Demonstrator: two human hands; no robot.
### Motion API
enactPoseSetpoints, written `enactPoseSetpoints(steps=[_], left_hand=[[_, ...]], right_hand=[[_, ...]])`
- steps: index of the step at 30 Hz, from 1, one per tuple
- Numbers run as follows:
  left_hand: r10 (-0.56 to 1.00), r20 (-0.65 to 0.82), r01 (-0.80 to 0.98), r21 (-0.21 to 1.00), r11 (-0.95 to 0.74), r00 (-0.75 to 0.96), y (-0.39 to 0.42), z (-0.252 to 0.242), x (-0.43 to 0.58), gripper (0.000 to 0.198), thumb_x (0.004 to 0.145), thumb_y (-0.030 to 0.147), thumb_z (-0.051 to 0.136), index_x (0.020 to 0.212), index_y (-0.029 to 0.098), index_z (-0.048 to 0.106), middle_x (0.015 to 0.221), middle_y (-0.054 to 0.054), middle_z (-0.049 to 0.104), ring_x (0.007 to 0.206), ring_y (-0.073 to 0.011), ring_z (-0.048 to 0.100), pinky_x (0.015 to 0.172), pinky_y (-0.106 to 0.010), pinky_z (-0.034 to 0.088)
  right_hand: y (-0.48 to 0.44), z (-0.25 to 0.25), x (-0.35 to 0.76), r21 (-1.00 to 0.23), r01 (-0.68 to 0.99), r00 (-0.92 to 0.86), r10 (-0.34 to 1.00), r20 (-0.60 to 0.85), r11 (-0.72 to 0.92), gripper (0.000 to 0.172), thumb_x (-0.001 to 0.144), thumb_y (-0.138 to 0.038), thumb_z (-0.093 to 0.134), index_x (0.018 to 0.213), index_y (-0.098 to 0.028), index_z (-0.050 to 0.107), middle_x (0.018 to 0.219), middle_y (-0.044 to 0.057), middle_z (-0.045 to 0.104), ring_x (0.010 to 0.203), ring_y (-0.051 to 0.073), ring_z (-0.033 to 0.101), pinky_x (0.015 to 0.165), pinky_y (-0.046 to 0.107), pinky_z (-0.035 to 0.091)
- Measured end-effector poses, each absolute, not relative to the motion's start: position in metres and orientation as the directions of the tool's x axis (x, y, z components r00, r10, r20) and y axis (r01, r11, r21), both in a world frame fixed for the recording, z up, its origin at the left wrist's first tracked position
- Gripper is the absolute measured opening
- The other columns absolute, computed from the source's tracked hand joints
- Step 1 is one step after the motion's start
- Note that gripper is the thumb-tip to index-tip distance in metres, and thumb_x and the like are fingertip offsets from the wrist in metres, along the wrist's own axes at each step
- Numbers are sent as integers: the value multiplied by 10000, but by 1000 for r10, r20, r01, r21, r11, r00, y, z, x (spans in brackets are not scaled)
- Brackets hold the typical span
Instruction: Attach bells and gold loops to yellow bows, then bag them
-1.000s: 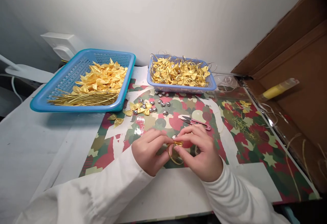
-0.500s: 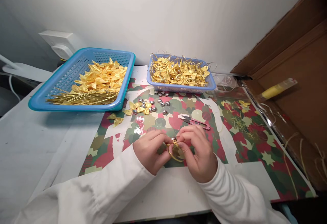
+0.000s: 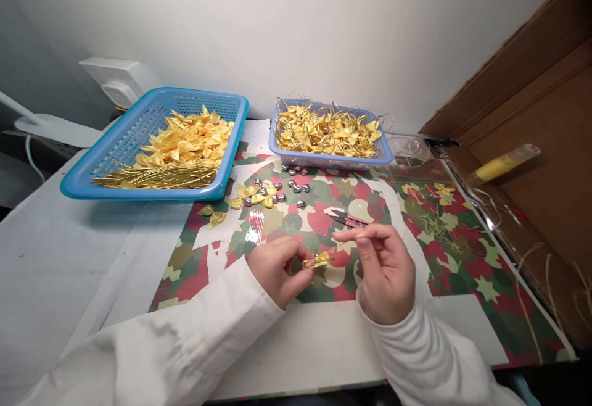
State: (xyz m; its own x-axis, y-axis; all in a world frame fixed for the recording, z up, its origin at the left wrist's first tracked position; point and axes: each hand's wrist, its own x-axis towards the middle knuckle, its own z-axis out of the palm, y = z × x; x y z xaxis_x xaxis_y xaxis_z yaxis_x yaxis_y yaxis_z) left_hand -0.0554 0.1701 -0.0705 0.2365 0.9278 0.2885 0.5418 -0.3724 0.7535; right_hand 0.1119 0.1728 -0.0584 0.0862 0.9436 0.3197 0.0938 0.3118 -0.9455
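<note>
My left hand (image 3: 280, 270) is closed, pinching a small ornament by its left side. The ornament is a gold ribbon bow (image 3: 322, 260) with a gold cord loop, seen nearly edge-on, and a silver bell (image 3: 316, 255) behind it. My right hand (image 3: 386, 264) is apart from the ornament, a little to its right. Its forefinger points left and the thumb presses against the fingers; what lies between them, if anything, is too small to make out. Just beyond the right fingers lie pink-handled thread snips (image 3: 349, 219), their handle end partly hidden by the hand.
A blue basket (image 3: 74, 189) at left holds gold bows and cords. A smaller basket (image 3: 333, 161) behind holds finished-looking bows with loops. Loose silver bells (image 3: 296, 187) and bows (image 3: 213, 216) lie between. Cord scraps (image 3: 435, 227) lie at right, beside a cardboard wall (image 3: 522, 110).
My right hand has let go of the ornament and moved right and slightly up, towards the snips. My left hand keeps the ornament, whose loop has tipped from hanging down to nearly level.
</note>
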Motion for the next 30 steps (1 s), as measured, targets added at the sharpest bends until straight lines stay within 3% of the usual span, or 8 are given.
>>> enactPoseSetpoints(steps=[5, 11, 16, 19, 24, 30], left_hand=[[954, 201, 525, 800, -290, 221, 169, -69, -54, 97, 672, 115, 549, 654, 175, 623, 526, 32, 560, 434, -68, 415, 411, -186, 330], [982, -9, 440, 895, -77, 190, 169, -70, -53, 89, 725, 196, 590, 651, 162, 625, 444, 49, 485, 396, -73, 423, 369, -183, 312], [965, -97, 285, 958, 25, 242, 171, -73, -54, 250, 824, 351, 560, 710, 148, 651, 516, -1, 585, 412, -94, 491, 396, -209, 381], [977, -87, 226, 973, 42, 195, 170, -72, -53, 290, 836, 386, 555, 676, 154, 625, 530, -4, 594, 403, -91, 492, 384, -207, 375], [985, -50, 235, 972, 10, 162, 168, -69, -52, 242, 845, 343, 553, 731, 157, 659, 519, 13, 585, 368, -72, 469, 356, -184, 363], [951, 152, 288, 930, -229, 268, 172, -72, -56, 157, 807, 282, 598, 750, 157, 673, 562, -9, 630, 404, -75, 493, 383, -182, 396]], right_hand=[[173, -61, 111, -935, 16, 155, 923, 353, 355, 57, 919, -207, 497, 889, -233, 539, 738, -6, 666, 692, 140, 631, 657, 294, 503], [174, -58, 113, -968, 10, 70, 965, 251, 251, 50, 922, -248, 501, 888, -228, 533, 786, 3, 679, 703, 138, 632, 657, 286, 521], [172, -57, 114, -985, -34, -52, 984, 172, 171, 100, 932, -293, 474, 875, -218, 508, 879, 37, 703, 811, 164, 656, 727, 319, 534], [171, -57, 114, -991, -69, -86, 988, 124, 119, 110, 938, -304, 459, 875, -221, 495, 929, 48, 704, 820, 165, 653, 728, 325, 534], [172, -53, 113, -977, -120, 4, 984, 179, 178, 87, 930, -259, 475, 865, -224, 522, 875, 25, 686, 810, 145, 628, 747, 309, 519], [181, -52, 114, -985, -128, 194, 977, 88, 114, 130, 857, -311, 569, 788, -204, 543, 833, 42, 650, 780, 156, 614, 704, 309, 523]])
